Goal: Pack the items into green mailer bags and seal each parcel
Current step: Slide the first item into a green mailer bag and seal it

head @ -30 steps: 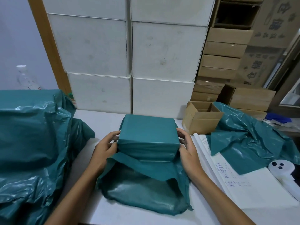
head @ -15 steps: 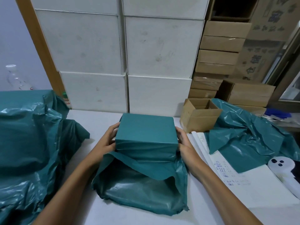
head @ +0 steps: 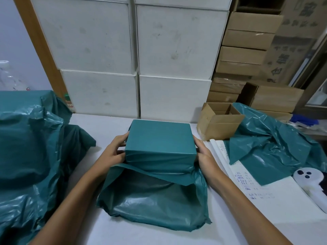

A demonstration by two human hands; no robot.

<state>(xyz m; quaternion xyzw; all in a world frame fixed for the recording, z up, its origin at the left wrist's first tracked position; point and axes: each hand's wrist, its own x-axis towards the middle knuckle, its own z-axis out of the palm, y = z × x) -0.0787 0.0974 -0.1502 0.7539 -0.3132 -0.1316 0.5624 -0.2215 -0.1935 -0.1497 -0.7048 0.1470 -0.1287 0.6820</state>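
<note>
Little has moved since a second ago: my view has crept closer and slightly left, and my hands have stayed where they were. My left hand [head: 113, 152] and right hand [head: 205, 154] each grip an end of the parcel [head: 160, 140], a box wrapped tight in the green bag [head: 155, 198]. It sits mid-bench [head: 99, 128], the bag's open mouth slack toward me. Loose bags [head: 270, 140] lie right, beside a carton [head: 219, 122].

Green mailer bag [head: 159, 200] lies on white surface [head: 109, 128], centre. Far end pulled taut over a boxy item [head: 159, 138], sitting level; near end open, slack, mouth gaping w/ crumpled glossy inside. More green bags: heap far left [head: 26, 147], loose ones right [head: 269, 149].
</note>
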